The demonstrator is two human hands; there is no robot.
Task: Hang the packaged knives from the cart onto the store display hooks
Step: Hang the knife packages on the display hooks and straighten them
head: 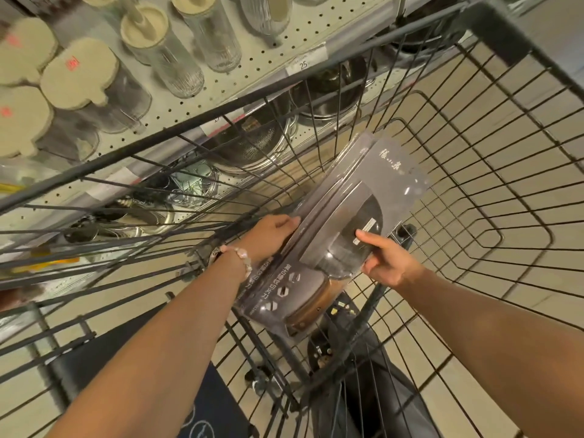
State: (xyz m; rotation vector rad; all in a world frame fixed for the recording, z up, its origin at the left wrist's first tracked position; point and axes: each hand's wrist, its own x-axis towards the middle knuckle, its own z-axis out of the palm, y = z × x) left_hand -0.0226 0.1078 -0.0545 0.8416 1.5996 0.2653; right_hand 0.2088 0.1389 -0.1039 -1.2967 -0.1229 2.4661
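Single head-worn wide-angle view, looking steeply down, close over wire cart (pixel 474 191); store shelf (pixel 252 74) fills upper left of frame.

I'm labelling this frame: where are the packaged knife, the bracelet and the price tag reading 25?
packaged knife (pixel 344 229): head view, on the clear blister over the blade.
bracelet (pixel 241 257): head view, beads on the left wrist.
price tag (pixel 305 60): head view, on the shelf-edge label.

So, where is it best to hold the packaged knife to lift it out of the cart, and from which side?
Hold the packaged knife by its two long flat edges near the middle, one hand from each side, as the left hand and right hand do now. The pack is long, flat and tilted, with the wooden handle at the near end. This probably leaves the far top end free for a hook.
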